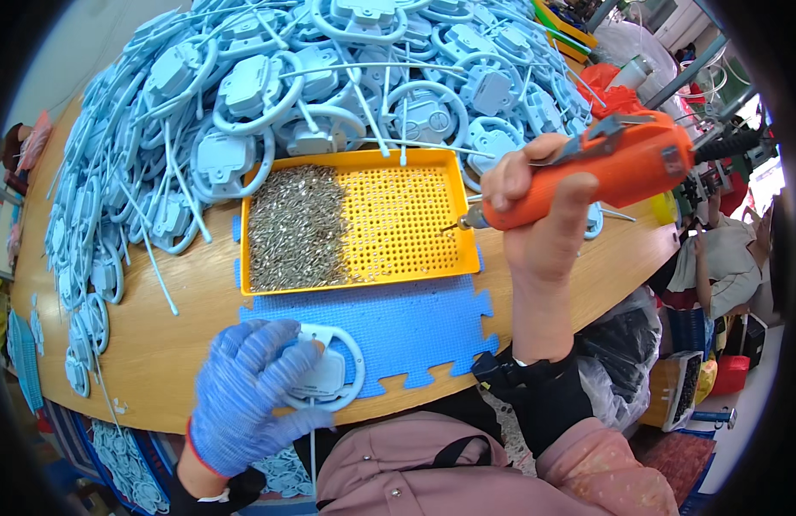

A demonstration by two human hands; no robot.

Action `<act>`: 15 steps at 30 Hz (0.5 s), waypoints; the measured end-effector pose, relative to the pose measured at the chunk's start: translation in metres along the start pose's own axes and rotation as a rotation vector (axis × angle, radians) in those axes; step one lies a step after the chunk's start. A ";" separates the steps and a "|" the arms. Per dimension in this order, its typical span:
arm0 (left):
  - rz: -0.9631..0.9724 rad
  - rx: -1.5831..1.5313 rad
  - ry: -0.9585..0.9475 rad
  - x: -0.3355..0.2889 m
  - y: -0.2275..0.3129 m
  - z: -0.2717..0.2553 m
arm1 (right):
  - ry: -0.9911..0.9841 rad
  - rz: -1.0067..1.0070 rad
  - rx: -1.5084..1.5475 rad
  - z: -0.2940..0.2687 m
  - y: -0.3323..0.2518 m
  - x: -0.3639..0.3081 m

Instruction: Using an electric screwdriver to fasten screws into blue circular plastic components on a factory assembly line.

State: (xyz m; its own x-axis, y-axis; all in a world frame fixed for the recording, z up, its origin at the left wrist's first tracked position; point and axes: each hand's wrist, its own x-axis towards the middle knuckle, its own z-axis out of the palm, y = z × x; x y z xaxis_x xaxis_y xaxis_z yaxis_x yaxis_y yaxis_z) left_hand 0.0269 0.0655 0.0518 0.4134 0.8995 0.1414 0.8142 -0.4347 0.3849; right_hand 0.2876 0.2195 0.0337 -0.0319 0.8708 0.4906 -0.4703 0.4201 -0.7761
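Observation:
My left hand, in a blue knitted glove, grips a light-blue plastic part made of a flat housing inside a rounded ring, with a thin cord hanging down. The part rests at the near edge of a blue foam mat. Bare-skinned, my right hand is wrapped around an orange electric screwdriver, held up to the right. Its bit points left, over the right end of a yellow tray. Small metal screws heap the tray's left half; its right half shows a grid of holes, many holding screws.
A large pile of matching light-blue parts with cords covers the back and left of the wooden table. Black and clear plastic bags lie beyond the table's right edge. Another person is at the far right.

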 end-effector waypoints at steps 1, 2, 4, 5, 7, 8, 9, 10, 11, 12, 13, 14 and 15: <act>-0.115 -0.131 0.111 -0.003 0.004 0.005 | 0.001 0.018 -0.018 0.005 -0.006 -0.002; -0.092 -0.089 0.182 0.001 0.008 0.010 | -0.008 0.039 0.006 0.013 -0.013 -0.003; -0.060 -0.093 0.271 0.017 0.012 0.027 | -0.040 0.053 0.137 0.024 -0.020 -0.007; -0.016 -0.105 0.362 0.023 0.015 0.032 | -0.070 0.060 0.256 0.032 -0.023 -0.010; -0.062 -0.110 0.374 0.035 0.025 0.034 | -0.136 0.089 0.299 0.052 -0.032 -0.018; -0.081 -0.139 0.387 0.036 0.026 0.035 | -0.190 0.104 0.311 0.060 -0.034 -0.023; -0.088 -0.129 0.388 0.034 0.024 0.039 | -0.194 0.105 0.322 0.066 -0.035 -0.028; -0.091 -0.178 0.440 0.032 0.021 0.044 | -0.218 0.095 0.285 0.072 -0.036 -0.032; -0.093 -0.227 0.492 0.028 0.020 0.046 | -0.242 0.084 0.247 0.077 -0.036 -0.035; -0.127 -0.306 0.523 0.024 0.022 0.046 | -0.223 0.101 0.325 0.077 -0.035 -0.037; -0.126 -0.303 0.525 0.020 0.021 0.046 | -0.225 0.099 0.327 0.081 -0.036 -0.040; -0.118 -0.314 0.528 0.015 0.018 0.045 | -0.203 0.122 0.337 0.086 -0.037 -0.044; -0.110 -0.324 0.530 0.010 0.016 0.044 | -0.180 0.145 0.347 0.091 -0.037 -0.047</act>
State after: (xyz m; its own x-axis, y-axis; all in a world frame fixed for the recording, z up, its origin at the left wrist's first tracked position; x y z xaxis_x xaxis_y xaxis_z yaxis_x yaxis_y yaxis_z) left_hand 0.0624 0.0654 0.0194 0.0079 0.8738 0.4861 0.6411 -0.3775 0.6682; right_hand 0.2263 0.1397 0.0759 -0.2592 0.8428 0.4716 -0.7180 0.1584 -0.6778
